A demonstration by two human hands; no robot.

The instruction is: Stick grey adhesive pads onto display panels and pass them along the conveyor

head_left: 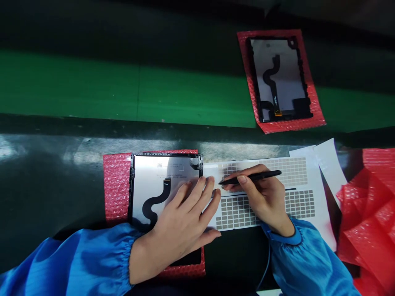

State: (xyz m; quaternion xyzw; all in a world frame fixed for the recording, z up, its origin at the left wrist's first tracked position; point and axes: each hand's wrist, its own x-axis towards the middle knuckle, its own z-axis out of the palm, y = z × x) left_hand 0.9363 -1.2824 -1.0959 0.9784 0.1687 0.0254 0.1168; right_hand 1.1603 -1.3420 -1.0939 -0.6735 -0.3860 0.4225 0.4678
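Observation:
A tablet screen assembly [148, 166] with a silvery back, black frame and curved black ribbon cable [154, 201] lies in front of me, back side up. My left hand [185, 218] is spread over its right side, fingers apart, the fingertips reaching the right edge. My right hand [265, 197] pinches a slim black pointed tool [262, 176], like a pen or tweezers. The tool's tip points left, above a white sheet [265, 222] with rows of small grey rectangular pieces. Part of the sheet is hidden under my right hand.
Red bubble wrap [115, 185] lies beneath the screen assembly. Another screen assembly [285, 78] rests on red bubble wrap on the raised green surface [123, 92] at the back. More red bubble wrap [373, 218] is heaped at right, near a strip of white paper [331, 164].

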